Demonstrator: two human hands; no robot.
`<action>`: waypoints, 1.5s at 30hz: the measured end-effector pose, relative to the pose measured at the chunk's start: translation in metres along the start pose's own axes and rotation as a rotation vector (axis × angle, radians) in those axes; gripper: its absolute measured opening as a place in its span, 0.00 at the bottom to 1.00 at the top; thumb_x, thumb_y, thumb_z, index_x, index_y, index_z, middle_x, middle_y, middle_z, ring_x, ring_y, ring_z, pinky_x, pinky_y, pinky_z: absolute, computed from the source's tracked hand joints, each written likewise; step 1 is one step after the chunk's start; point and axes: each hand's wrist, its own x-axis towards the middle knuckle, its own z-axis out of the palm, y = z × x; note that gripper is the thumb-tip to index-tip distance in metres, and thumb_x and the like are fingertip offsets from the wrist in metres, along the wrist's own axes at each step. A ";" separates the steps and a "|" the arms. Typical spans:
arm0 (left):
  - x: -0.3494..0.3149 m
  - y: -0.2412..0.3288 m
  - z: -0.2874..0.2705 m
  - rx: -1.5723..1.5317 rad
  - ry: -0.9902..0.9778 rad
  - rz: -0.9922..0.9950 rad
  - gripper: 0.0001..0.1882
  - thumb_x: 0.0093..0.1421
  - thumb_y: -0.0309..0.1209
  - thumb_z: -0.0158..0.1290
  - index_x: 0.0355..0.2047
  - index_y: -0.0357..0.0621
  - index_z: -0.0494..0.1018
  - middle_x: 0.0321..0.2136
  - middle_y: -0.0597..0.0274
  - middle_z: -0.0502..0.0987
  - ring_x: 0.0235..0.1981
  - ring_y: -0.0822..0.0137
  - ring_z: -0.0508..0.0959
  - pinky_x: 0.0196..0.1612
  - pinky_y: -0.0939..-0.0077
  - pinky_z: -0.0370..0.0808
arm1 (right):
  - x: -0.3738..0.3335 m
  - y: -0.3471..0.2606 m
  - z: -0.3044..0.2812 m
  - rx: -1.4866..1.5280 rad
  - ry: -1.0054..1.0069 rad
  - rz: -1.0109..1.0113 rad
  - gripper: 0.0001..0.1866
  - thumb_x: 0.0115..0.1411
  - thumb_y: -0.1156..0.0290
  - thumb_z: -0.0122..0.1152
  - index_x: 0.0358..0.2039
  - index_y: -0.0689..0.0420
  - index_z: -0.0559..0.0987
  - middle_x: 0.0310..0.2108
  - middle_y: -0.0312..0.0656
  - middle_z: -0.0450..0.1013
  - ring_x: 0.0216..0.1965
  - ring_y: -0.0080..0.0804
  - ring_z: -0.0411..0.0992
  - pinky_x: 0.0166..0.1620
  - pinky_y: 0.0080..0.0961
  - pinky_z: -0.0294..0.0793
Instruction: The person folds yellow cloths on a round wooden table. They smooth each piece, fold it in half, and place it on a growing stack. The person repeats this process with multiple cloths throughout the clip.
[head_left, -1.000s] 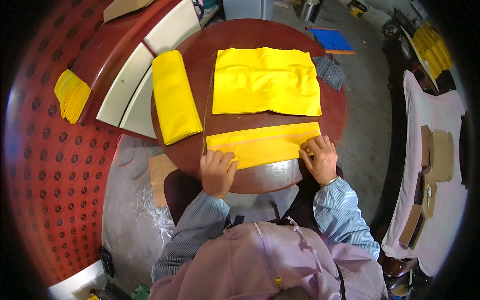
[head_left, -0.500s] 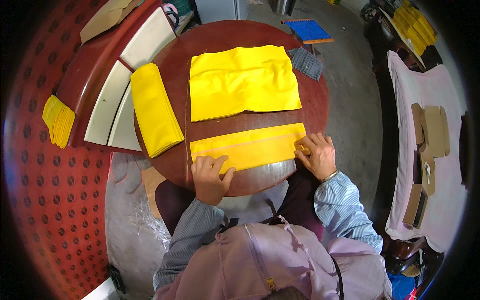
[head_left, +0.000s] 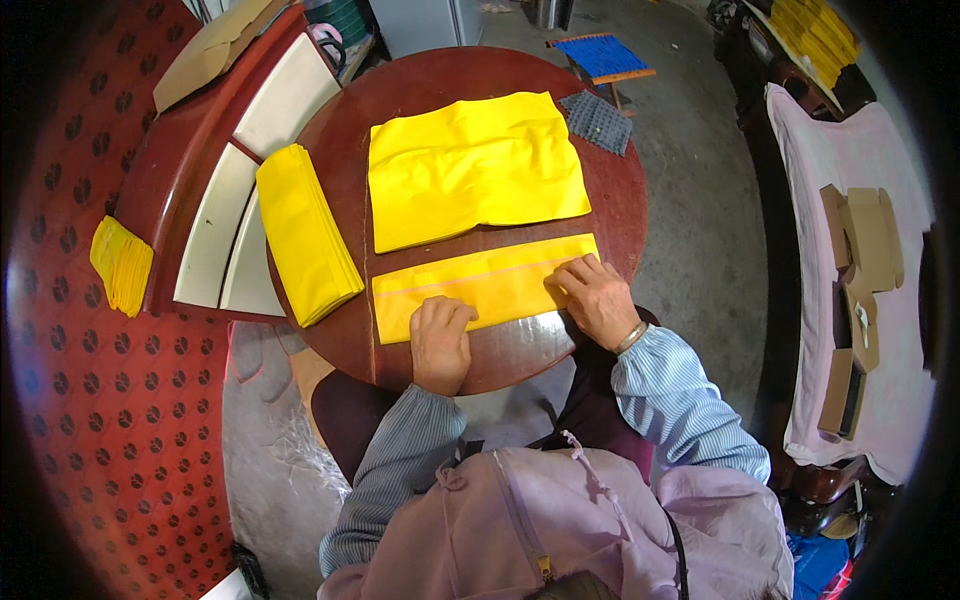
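Left grip (head_left: 440, 343), right grip (head_left: 597, 305): bent fingers on narrow folded yellow cloth strip (head_left: 488, 282), round red-brown surface (head_left: 615, 195); pinching, cannot tell.

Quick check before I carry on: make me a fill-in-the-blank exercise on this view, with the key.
The person's left hand and right hand both touch a narrow folded cloth coloured ____.
The bracelet sits on the ____ wrist.
The folded stack lies to the ____ of the wide cloth.
The stool beyond the table has a ____ seat.
Missing words: yellow; right; left; blue.
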 end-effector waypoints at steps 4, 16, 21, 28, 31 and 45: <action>-0.004 0.002 -0.005 -0.031 0.019 -0.032 0.12 0.53 0.21 0.58 0.40 0.44 0.80 0.38 0.55 0.77 0.49 0.48 0.75 0.56 0.53 0.68 | -0.014 0.003 -0.012 0.104 -0.028 0.018 0.11 0.57 0.76 0.68 0.42 0.55 0.84 0.41 0.41 0.78 0.45 0.42 0.77 0.47 0.37 0.82; -0.003 0.014 0.011 0.075 0.188 -0.043 0.13 0.51 0.32 0.72 0.33 0.48 0.80 0.36 0.61 0.77 0.42 0.54 0.75 0.49 0.56 0.67 | -0.028 0.011 -0.011 0.117 -0.013 0.018 0.10 0.55 0.78 0.70 0.39 0.56 0.84 0.36 0.43 0.77 0.41 0.43 0.77 0.45 0.36 0.80; -0.002 0.018 0.011 0.135 0.165 -0.037 0.13 0.54 0.34 0.70 0.38 0.49 0.82 0.39 0.62 0.78 0.45 0.55 0.75 0.54 0.54 0.64 | -0.027 0.007 -0.020 0.102 -0.076 0.070 0.09 0.55 0.73 0.70 0.38 0.55 0.84 0.36 0.43 0.77 0.40 0.43 0.77 0.45 0.38 0.78; -0.003 0.021 0.011 0.179 0.093 -0.009 0.13 0.58 0.34 0.68 0.44 0.49 0.83 0.37 0.60 0.77 0.45 0.55 0.76 0.57 0.54 0.64 | -0.001 -0.036 0.008 0.153 -0.044 -0.012 0.13 0.58 0.65 0.72 0.43 0.52 0.83 0.41 0.39 0.75 0.47 0.42 0.74 0.47 0.38 0.74; -0.012 0.013 0.000 0.148 0.128 -0.023 0.12 0.56 0.32 0.68 0.42 0.49 0.83 0.34 0.60 0.76 0.42 0.54 0.76 0.53 0.54 0.68 | 0.000 -0.047 0.013 0.118 -0.078 0.013 0.15 0.58 0.63 0.73 0.45 0.49 0.84 0.43 0.37 0.76 0.49 0.40 0.73 0.48 0.40 0.73; -0.040 -0.006 -0.045 0.240 0.130 -0.088 0.11 0.57 0.28 0.67 0.40 0.45 0.81 0.43 0.49 0.78 0.51 0.48 0.77 0.54 0.50 0.73 | -0.008 -0.054 -0.003 0.101 -0.106 0.056 0.17 0.55 0.66 0.75 0.46 0.49 0.84 0.49 0.38 0.77 0.51 0.41 0.74 0.51 0.41 0.72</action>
